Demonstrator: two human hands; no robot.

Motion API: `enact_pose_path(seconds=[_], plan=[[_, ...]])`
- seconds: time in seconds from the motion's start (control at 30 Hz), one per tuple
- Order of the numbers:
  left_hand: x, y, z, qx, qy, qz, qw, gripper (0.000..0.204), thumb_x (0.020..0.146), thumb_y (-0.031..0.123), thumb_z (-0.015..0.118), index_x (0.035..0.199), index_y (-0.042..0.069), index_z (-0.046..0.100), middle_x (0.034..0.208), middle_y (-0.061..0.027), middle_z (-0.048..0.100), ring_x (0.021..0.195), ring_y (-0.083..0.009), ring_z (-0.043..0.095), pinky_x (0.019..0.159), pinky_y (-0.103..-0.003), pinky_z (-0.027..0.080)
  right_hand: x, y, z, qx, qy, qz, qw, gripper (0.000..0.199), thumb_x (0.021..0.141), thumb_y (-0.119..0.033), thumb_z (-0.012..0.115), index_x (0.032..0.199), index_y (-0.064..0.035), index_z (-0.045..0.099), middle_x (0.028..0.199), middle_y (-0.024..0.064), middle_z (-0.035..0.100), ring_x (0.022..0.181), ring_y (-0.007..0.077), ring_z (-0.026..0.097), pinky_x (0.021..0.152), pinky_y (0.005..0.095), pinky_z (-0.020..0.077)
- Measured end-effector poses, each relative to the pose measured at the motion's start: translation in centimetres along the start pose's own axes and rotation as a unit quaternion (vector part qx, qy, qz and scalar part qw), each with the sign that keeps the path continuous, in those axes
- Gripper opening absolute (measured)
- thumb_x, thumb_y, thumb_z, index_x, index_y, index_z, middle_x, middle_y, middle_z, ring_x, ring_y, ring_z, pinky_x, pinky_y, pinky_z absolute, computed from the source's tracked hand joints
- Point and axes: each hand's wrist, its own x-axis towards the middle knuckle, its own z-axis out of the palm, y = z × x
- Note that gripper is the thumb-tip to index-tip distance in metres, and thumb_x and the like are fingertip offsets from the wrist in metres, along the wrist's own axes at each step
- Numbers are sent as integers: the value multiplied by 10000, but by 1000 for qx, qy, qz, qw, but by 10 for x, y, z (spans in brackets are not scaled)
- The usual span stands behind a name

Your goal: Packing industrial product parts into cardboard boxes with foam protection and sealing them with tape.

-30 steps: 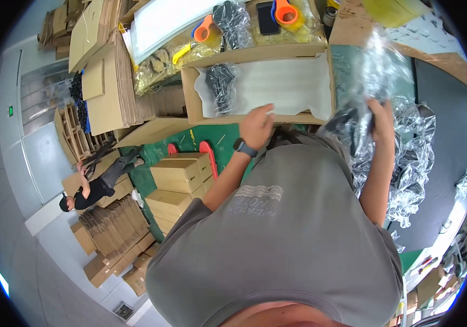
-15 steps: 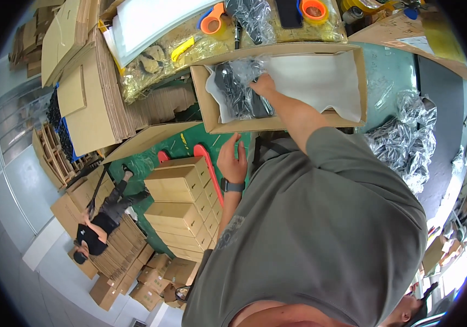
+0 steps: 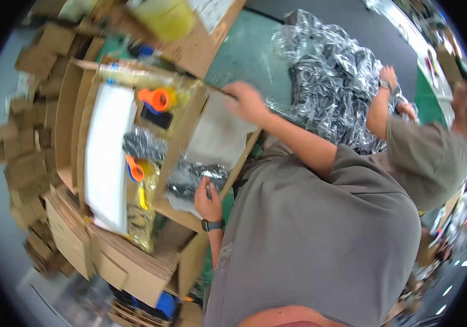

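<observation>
An open cardboard box (image 3: 180,143) lies in front of me, lined with a white foam sheet (image 3: 217,131). Inside it, toward the lower left, rests a black item in clear plastic (image 3: 187,179); its kind is not clear. My left hand (image 3: 208,199), a watch on its wrist, is beside that wrapped item at the box's near side. Its fingers are apart with nothing seen in them. My right hand (image 3: 247,102) is over the box's far right end, smeared by motion. Whether it grips anything there cannot be made out.
A heap of plastic-wrapped black items (image 3: 326,82) covers the table at right, where a co-worker's hand (image 3: 388,77) rests. Left of the box lie orange tape dispensers (image 3: 160,100), a phone (image 3: 156,116), a yellow cutter (image 3: 143,196) and white sheets (image 3: 108,158). Flat cardboard (image 3: 130,261) is stacked lower left.
The view has swung right, bringing in the heap and the co-worker. My right hand has left the wrapped item for the box's other end. My left hand has come up to the box.
</observation>
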Motion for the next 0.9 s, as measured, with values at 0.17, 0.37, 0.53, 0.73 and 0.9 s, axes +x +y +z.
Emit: enact_pose_path(seconds=[0.17, 0.37, 0.53, 0.73, 0.9], plan=[[103, 93, 73, 12, -124, 157, 980, 340, 1039, 101, 718, 1367, 12, 726, 1193, -162, 813, 1095, -330, 784, 954, -420, 613, -33, 239, -135, 16, 471, 361, 805, 650, 921, -391, 837, 1310, 106, 683, 1262, 297, 736, 1219, 421, 697, 1062, 477, 543], [170, 202, 158, 35, -211, 267, 940, 342, 1028, 103, 726, 1363, 35, 727, 1203, -144, 807, 1086, -336, 775, 931, -438, 615, -48, 330, -119, 109, 346, 667, 651, 951, 880, -605, 857, 1368, 186, 655, 1470, 348, 659, 1313, 403, 687, 1075, 482, 548], [181, 231, 193, 71, -224, 291, 927, 353, 1014, 92, 748, 1365, 55, 734, 1193, -131, 815, 1086, -337, 782, 946, -429, 618, -15, 320, -104, 118, 388, 624, 667, 938, 656, -470, 1069, 1238, 170, 707, 1368, 276, 717, 1235, 334, 708, 1063, 443, 549], [177, 222, 210, 82, -226, 246, 939, 344, 1002, 101, 756, 1344, 64, 742, 1189, -128, 816, 1087, -338, 781, 931, -433, 619, -17, 332, -90, 182, 346, 528, 754, 1123, 648, -468, 1069, 1435, 148, 557, 1413, 277, 688, 1286, 359, 677, 1105, 447, 527], [164, 201, 202, 88, -223, 191, 952, 351, 998, 139, 758, 1342, 76, 739, 1202, -137, 799, 1084, -339, 765, 922, -440, 619, -14, 305, -114, 389, 264, 472, 746, 710, 788, -385, 1023, 1255, 57, 719, 1143, 147, 777, 1005, 264, 738, 935, 423, 590]])
